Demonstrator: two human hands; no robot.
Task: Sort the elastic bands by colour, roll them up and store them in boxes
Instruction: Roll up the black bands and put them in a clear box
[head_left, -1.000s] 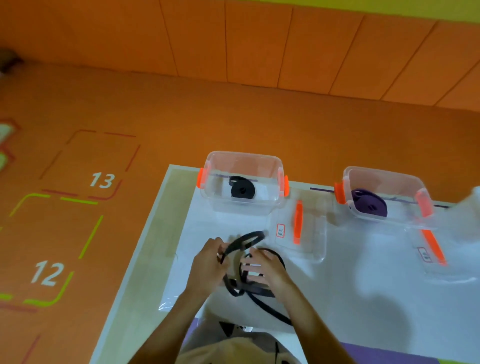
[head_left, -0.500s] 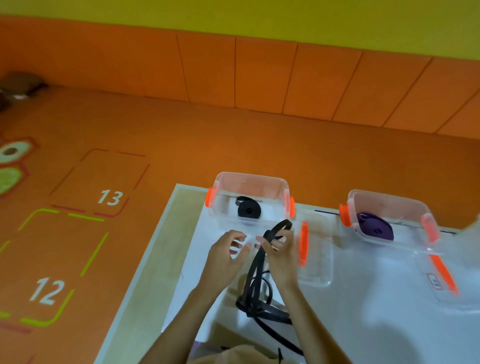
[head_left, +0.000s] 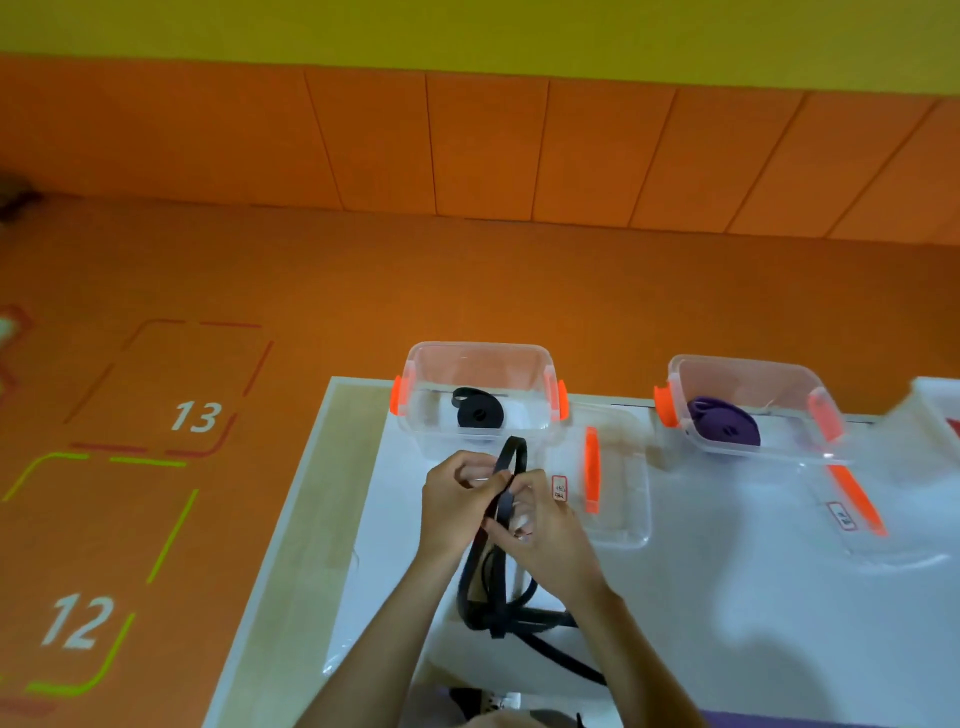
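Observation:
A long black elastic band (head_left: 496, 582) runs up from a loose tangle on the white table (head_left: 753, 597) to a folded loop between my hands. My left hand (head_left: 453, 504) and my right hand (head_left: 540, 525) both pinch the band just in front of the left clear box (head_left: 415, 410). That box has orange clips and holds a rolled black band (head_left: 479, 414). The right clear box (head_left: 826, 441) holds a rolled purple band (head_left: 724, 427).
Two clear lids with orange handles lie flat on the table, one (head_left: 613, 483) right of my hands, the other (head_left: 872, 514) in front of the purple box. A white object (head_left: 935, 410) sits at the far right. The orange floor shows numbers 12 and 13.
My hands have lifted the black band off the table, folded it into an upright loop and brought it closer to the left box. The camera has tilted up.

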